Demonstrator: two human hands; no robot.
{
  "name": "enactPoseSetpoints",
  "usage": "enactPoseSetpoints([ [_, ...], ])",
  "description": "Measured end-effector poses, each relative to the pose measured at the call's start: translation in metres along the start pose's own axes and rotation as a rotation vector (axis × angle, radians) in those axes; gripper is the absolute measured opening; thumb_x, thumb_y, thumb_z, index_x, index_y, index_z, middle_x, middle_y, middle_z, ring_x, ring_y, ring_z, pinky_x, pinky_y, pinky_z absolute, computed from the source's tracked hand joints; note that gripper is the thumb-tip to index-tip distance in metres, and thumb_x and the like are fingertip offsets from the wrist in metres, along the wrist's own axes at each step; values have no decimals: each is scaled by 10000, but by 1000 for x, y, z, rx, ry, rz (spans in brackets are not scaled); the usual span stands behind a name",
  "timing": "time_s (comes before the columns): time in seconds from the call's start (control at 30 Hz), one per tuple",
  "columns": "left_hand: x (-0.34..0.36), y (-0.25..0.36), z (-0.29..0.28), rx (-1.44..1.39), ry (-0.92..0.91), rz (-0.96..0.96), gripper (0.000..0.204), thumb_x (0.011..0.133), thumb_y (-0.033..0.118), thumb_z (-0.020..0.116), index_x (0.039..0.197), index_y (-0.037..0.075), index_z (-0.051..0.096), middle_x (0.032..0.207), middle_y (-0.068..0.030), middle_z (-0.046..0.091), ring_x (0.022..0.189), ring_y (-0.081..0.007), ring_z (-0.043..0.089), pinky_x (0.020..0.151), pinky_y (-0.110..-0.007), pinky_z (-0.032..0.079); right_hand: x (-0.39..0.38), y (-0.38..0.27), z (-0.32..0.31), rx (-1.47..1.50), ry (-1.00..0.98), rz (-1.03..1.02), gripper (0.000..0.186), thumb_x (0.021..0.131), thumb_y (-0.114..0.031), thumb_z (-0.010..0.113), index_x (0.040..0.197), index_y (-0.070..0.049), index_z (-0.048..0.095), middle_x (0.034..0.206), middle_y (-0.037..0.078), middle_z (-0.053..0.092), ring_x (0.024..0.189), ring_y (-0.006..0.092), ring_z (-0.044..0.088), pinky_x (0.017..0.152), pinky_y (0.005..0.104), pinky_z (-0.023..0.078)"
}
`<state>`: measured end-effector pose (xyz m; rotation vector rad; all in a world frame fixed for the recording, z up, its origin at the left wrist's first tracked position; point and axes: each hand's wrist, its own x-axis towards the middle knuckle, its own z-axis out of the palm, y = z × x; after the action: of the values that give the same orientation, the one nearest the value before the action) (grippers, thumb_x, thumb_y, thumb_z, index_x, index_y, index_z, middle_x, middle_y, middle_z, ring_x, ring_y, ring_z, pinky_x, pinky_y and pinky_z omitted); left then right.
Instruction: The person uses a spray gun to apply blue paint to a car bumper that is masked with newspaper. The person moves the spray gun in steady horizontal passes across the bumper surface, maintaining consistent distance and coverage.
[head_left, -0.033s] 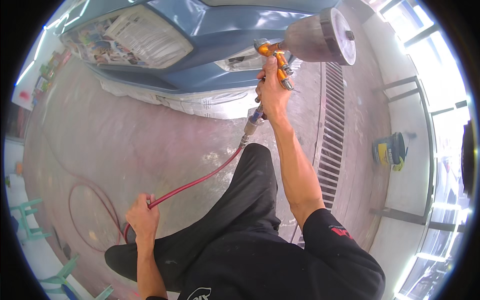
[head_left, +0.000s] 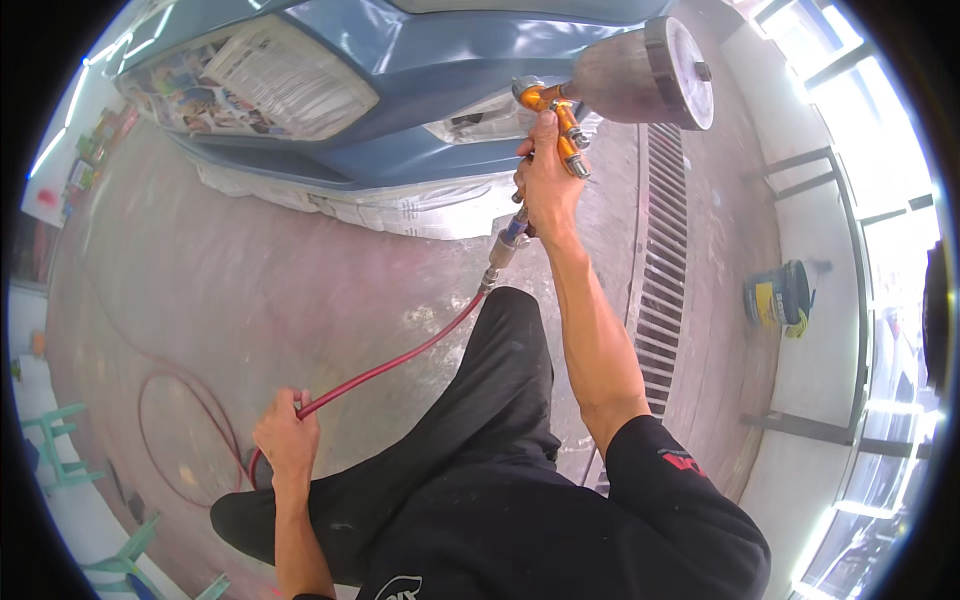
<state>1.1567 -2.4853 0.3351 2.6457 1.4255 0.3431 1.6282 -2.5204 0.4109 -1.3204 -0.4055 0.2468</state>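
Note:
My right hand (head_left: 549,190) is wrapped round the handle of an orange spray gun (head_left: 548,97), with the thumb on its back. A large cloudy paint cup (head_left: 625,78) with a dark-rimmed lid is fixed to the gun and tilts to the right. From the handle's bottom a metal coupling leads into a red air hose (head_left: 390,366). Lower left, my left hand (head_left: 288,435) is closed on that hose. In front of the gun is a blue car bumper (head_left: 430,135); its openings are masked with newspaper (head_left: 280,80).
White masking paper (head_left: 400,210) hangs below the bumper. A drain grate (head_left: 664,270) runs along the floor on the right, beyond it a dark bucket (head_left: 778,298) by the wall. The hose lies looped (head_left: 145,400) on the floor at left, near green plastic stools (head_left: 55,445).
The view has shifted very slightly, so the bumper sits a touch farther left. Both hands keep their grips, and the spray gun has barely moved to the right.

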Motion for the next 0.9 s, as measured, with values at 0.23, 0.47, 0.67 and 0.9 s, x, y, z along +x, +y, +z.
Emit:
enactPoseSetpoints([
  [0.23, 17, 32, 9, 30, -6, 66, 204, 983, 246, 791, 935, 107, 649, 759, -159, 707, 672, -417, 695, 593, -531, 494, 53, 0, -56, 30, 151, -34, 475, 1110, -488, 670, 1075, -14, 687, 713, 18, 595, 514, 76, 521, 454, 276, 406],
  [0.47, 15, 35, 14, 8, -34, 38, 129, 942, 191, 769, 980, 103, 682, 763, -165, 723, 686, -413, 713, 622, -519, 521, 54, 3, -77, 25, 356, -140, 541, 1123, -518, 627, 1112, 20, 672, 892, 105, 703, 505, 79, 512, 447, 289, 405],
  [0.67, 20, 17, -2, 61, -46, -25, 122, 942, 197, 735, 1013, 102, 705, 764, -170, 731, 702, -415, 725, 645, -529, 533, 35, 28, -67, 212, 292, -121, 543, 1140, -506, 594, 1238, 28, 613, 1039, 146, 732, 499, 83, 518, 444, 282, 412],
  [0.9, 11, 4, -17, 114, -47, -86, 109, 948, 207, 729, 1000, 113, 709, 741, -174, 730, 708, -429, 728, 667, -536, 545, 32, 49, -40, 397, 252, 2, 459, 1148, -492, 582, 1053, -44, 609, 814, 76, 637, 476, 81, 460, 430, 294, 350],
])
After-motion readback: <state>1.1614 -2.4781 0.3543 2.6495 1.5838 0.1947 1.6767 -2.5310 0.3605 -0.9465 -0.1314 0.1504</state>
